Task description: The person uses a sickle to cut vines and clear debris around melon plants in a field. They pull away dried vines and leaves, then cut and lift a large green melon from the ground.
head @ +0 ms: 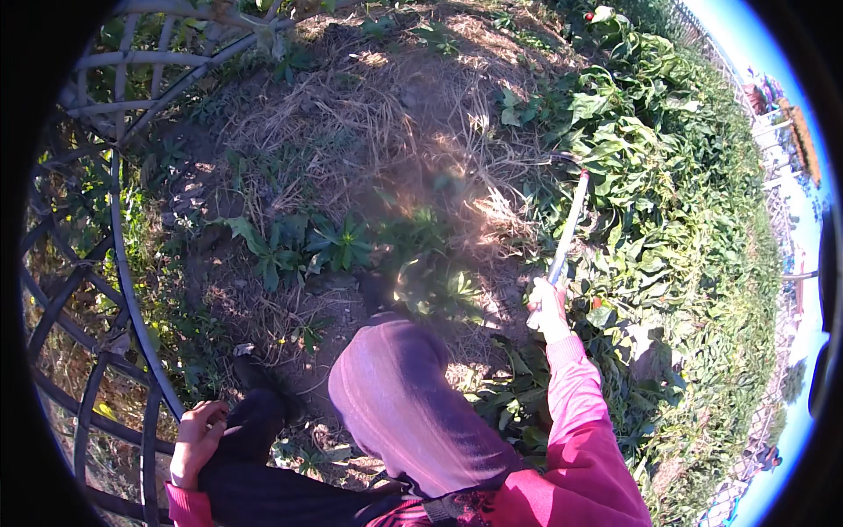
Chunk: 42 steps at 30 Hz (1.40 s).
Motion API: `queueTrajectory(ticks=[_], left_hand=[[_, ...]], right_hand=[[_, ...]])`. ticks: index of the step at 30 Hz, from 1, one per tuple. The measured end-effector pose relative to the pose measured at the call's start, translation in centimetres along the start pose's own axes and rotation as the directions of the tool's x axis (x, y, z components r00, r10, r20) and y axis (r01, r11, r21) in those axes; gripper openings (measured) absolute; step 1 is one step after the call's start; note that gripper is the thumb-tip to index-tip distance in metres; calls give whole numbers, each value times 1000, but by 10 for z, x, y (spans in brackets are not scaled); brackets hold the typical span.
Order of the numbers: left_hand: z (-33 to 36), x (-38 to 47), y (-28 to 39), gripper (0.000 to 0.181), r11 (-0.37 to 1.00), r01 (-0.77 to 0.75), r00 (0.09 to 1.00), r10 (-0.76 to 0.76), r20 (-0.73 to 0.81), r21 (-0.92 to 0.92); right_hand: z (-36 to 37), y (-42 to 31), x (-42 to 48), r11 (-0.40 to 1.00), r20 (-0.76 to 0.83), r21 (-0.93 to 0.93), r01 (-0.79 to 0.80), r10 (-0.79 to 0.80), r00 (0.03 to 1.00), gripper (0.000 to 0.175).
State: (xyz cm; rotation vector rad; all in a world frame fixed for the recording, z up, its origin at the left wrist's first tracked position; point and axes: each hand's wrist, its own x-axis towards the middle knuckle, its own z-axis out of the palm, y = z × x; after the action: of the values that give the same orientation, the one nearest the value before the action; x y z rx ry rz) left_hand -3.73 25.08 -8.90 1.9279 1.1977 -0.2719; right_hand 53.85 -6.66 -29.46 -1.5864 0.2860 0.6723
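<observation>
My right hand (548, 304) is closed around the pale handle of a sickle (570, 227), held out ahead to the right. Its thin curved blade lies low among dry grass and leaves at the edge of the pepper plants (625, 141). My left hand (197, 435) rests by my left knee, near the lattice fence, with its fingers loosely curled and nothing visible in it. Green weeds (342, 245) grow from the soil in front of my knees. Dry cut grass (375, 118) covers the ground farther ahead.
A lattice fence (123, 263) with a curved rail runs close along my left side. Dense leafy plants fill the right side, with a red pepper (588, 16) at the top and another red fruit (597, 302) near my right hand.
</observation>
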Motion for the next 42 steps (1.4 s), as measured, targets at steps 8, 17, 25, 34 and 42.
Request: queueTrajectory(ticks=[8,17,25,34,42], left_hand=[[1,9,5,31,1000,28,999,-29,26,8],[3,14,-7,32,994,104,995,-104,1,31],[0,9,-10,33,995,99,995,-99,-2,23],[1,10,9,30,997,57,998,-56,-13,45],[3,18,-4,31,993,-67,997,63,44,97]], right_hand=[[2,61,41,988,36,77,-136,133,990,23],[-11,47,64,953,117,276,-123,94,989,15],[-26,99,50,871,297,371,-321,216,930,11],[-15,58,-31,983,45,81,-164,161,986,17],[-58,24,-225,839,126,-378,-392,466,876,8]])
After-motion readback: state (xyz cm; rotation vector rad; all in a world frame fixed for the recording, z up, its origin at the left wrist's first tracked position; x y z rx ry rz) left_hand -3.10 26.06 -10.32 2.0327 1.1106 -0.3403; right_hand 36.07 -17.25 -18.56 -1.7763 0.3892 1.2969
